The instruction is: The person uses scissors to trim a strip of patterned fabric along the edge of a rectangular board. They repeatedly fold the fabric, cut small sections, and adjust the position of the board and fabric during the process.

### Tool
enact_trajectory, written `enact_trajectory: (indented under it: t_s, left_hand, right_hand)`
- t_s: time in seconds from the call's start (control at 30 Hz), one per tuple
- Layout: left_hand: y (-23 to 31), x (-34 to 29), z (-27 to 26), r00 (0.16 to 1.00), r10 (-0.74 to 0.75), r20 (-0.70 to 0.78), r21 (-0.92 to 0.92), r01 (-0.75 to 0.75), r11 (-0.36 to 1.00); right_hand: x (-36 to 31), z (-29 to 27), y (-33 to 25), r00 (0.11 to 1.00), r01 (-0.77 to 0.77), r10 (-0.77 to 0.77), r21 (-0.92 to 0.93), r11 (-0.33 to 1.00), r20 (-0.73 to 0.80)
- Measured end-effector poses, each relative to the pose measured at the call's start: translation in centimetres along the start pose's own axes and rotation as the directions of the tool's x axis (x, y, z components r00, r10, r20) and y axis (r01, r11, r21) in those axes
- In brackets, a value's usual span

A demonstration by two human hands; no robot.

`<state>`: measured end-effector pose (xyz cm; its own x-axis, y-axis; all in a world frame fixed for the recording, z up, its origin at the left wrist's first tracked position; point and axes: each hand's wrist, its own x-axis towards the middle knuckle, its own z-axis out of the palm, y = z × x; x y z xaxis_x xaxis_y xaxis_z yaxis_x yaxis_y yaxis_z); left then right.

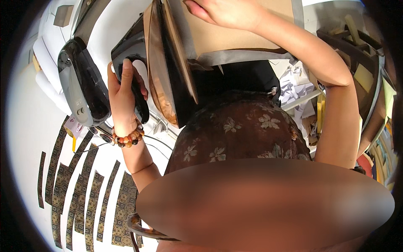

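Observation:
My left hand (123,94) is closed round the black handle of what looks like a clothes iron (130,40), its thumb on top. The iron is tipped up, and its shiny plate (161,80) faces right, reflecting brown. To the right lies a brown board (235,37) bordered by grey fabric (247,56). My right hand (224,11) reaches over this board at the top edge of the picture. One digit stretches out to the left, with nothing visible in the hand; the other fingers are partly cut off.
A glossy black appliance base (86,82) with cables stands left of the iron. Dark gold-patterned strips (90,201) lie on the white table (27,126). White paper scraps (296,90) and a dark bin of offcuts (365,84) are at the right.

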<state>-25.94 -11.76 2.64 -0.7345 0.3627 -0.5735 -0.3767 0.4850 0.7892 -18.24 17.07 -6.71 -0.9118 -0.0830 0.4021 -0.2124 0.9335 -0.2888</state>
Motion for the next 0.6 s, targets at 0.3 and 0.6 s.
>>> enact_trajectory:
  t_s: [0.3, 0.6]
  left_hand:
    - [1.6, -1.6, 1.2, 0.999, 0.043, 0.012, -0.029, -0.043, 0.999]
    - [2.9, -4.1, 2.3, 0.981, 0.192, 0.013, 0.054, -0.192, 0.98]
  right_hand:
    - [0.2, -0.5, -0.2, 1.0, 0.002, -0.002, 0.027, 1.0, 0.004]
    - [0.4, -0.4, -0.4, 1.0, 0.004, -0.003, 0.047, 0.999, -0.011]
